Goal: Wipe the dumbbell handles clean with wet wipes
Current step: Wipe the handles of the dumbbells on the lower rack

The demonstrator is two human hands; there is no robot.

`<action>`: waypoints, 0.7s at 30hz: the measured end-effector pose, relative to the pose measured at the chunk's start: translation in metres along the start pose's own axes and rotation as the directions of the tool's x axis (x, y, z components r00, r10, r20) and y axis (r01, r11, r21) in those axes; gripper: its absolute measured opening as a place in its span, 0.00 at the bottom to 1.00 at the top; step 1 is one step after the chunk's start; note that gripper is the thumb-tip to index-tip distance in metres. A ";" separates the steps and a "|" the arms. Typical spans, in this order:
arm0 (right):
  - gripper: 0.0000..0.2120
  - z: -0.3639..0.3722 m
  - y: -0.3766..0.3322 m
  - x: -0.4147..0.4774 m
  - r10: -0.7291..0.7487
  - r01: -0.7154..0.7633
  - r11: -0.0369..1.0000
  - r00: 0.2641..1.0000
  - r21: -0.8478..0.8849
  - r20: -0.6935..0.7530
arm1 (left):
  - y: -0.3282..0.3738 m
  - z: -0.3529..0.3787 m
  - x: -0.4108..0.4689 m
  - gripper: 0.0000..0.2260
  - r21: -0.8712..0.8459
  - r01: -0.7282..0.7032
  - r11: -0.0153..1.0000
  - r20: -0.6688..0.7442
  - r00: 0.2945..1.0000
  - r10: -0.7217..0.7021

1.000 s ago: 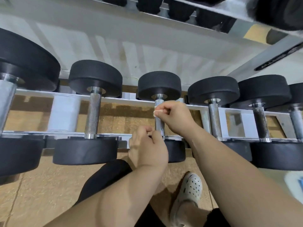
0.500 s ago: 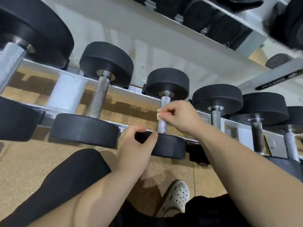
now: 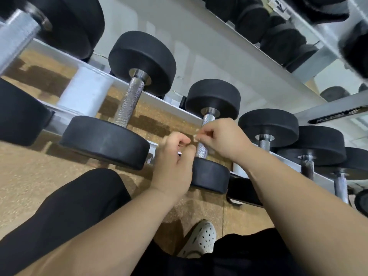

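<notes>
1. On the white rack (image 3: 175,107), in the middle of the view, lies a dumbbell (image 3: 213,98) with two round black heads, one far and one near. A knurled metal handle (image 3: 201,152) joins them.
2. The right hand (image 3: 223,140) reaches in from the right and covers the middle of that handle. Its thumb and forefinger pinch a small pale scrap of wet wipe (image 3: 196,137) just left of the metal.
3. The left hand (image 3: 173,164) sits just left of the handle, in front of the near head, with its fingers curled toward the palm. Whether it holds anything, or touches the handle, cannot be told.
4. The fingertips of the two hands nearly meet beside the handle.
5. A larger dumbbell (image 3: 129,102) rests on the rack to the left, and a row of further dumbbells (image 3: 268,124) runs off to the right.
6. More black weights (image 3: 253,18) sit on an upper shelf at the far top.
7. Nearest the camera are a cork-coloured floor (image 3: 29,176), black trousers (image 3: 79,206) and a pale perforated shoe (image 3: 201,238).
</notes>
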State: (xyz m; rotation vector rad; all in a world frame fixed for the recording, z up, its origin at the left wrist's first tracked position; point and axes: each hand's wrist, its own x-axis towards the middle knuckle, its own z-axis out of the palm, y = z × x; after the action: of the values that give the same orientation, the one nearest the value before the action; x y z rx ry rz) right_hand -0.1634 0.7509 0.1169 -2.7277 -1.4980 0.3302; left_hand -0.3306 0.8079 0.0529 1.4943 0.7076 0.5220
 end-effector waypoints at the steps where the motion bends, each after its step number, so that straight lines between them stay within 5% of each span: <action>1: 0.07 0.000 0.000 0.007 0.008 -0.010 0.999 0.998 -0.034 -0.062 | 0.000 0.003 -0.001 0.15 0.066 -0.007 0.998 -0.008 1.000 0.007; 6: 0.07 -0.009 -0.005 0.025 0.109 -0.112 0.991 0.993 -0.070 -0.049 | -0.007 0.007 -0.001 0.17 0.289 -0.153 0.945 0.062 0.988 0.141; 11: 0.04 -0.019 -0.017 -0.005 -0.114 0.127 0.992 0.940 -0.020 0.323 | -0.010 0.005 -0.001 0.18 0.244 -0.130 0.961 0.058 0.991 0.119; 18: 0.08 -0.005 0.011 0.009 0.051 -0.032 0.993 0.983 0.113 -0.174 | -0.011 0.004 0.000 0.16 0.260 -0.138 0.956 0.079 0.989 0.121; 21: 0.06 0.003 0.008 -0.008 0.125 -0.085 0.945 0.986 0.315 -0.109 | -0.012 0.004 0.000 0.17 0.260 -0.140 0.955 0.076 0.989 0.124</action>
State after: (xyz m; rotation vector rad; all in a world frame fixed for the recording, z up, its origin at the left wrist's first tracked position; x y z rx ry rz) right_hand -0.1618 0.7400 0.1142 -2.5305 -1.1599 0.3507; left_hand -0.3291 0.8047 0.0404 1.8099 0.6522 0.4962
